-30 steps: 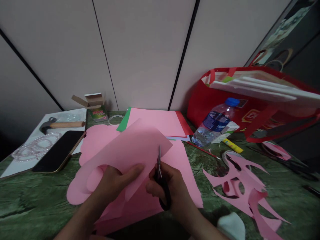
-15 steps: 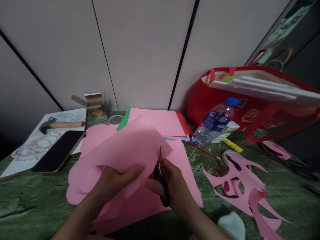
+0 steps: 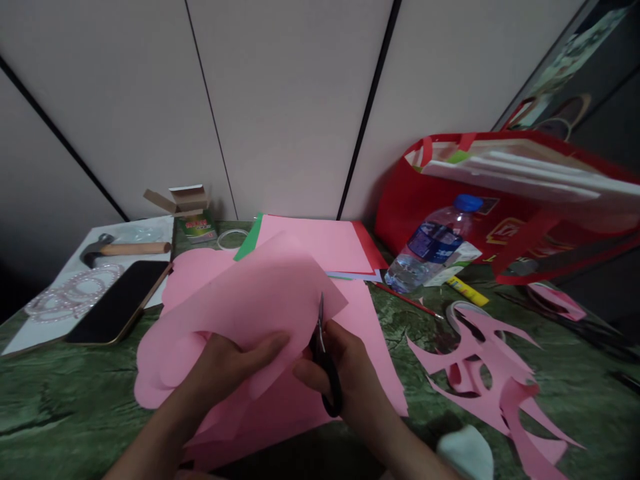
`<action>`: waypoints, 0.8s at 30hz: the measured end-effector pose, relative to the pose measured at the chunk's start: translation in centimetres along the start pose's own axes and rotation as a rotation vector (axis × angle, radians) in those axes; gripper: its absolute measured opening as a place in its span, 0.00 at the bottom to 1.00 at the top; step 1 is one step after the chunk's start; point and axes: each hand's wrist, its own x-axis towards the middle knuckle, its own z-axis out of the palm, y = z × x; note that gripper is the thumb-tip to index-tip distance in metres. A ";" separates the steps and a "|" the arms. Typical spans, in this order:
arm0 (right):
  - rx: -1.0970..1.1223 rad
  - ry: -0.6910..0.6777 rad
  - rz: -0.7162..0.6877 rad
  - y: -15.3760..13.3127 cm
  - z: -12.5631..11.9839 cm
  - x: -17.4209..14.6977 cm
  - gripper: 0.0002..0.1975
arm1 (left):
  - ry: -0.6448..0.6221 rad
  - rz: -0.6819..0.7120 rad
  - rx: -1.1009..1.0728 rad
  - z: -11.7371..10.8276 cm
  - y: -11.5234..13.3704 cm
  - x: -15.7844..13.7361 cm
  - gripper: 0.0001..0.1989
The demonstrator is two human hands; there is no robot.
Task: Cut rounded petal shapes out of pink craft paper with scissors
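A curled sheet of pink paper with a scalloped left edge is raised above the table. My left hand pinches it near the middle, thumb on top; the fingers beneath are hidden. Black-handled scissors sit in my right hand, fingers wrapped through the handles. Their blades point away from me and meet the paper near its right edge. Under both hands lie larger pink sheets.
Pink offcuts lie at right near a yellow tube, a water bottle and a red bag. At left are a hammer, a phone and bead strings. A small open box stands behind.
Hands, scissors and paper hold almost the same pose. The whole view has shifted very slightly, with things appearing a little farther right.
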 end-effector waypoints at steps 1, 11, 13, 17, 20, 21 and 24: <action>0.001 0.002 0.004 0.0 0.0 0.0 0.17 | -0.006 -0.008 0.006 0.0 0.0 0.0 0.15; 0.010 -0.010 0.018 0.2 0.1 -0.1 0.15 | -0.023 -0.021 -0.012 -0.3 -0.1 0.1 0.13; -0.004 -0.010 0.020 0.3 0.1 -0.1 0.14 | -0.022 -0.014 -0.021 -0.4 -0.1 0.1 0.14; 0.007 -0.012 0.023 0.3 0.0 -0.1 0.15 | -0.022 -0.020 -0.011 -0.6 -0.2 0.3 0.15; -0.001 -0.011 0.035 0.2 0.0 -0.1 0.15 | -0.035 -0.025 -0.017 -0.8 -0.3 0.4 0.16; -0.009 -0.009 0.039 0.2 0.0 0.0 0.15 | -0.041 -0.021 -0.022 -0.8 -0.3 0.4 0.16; -0.018 0.005 0.049 0.3 0.0 0.0 0.14 | -0.049 -0.028 -0.007 -0.8 -0.4 0.4 0.17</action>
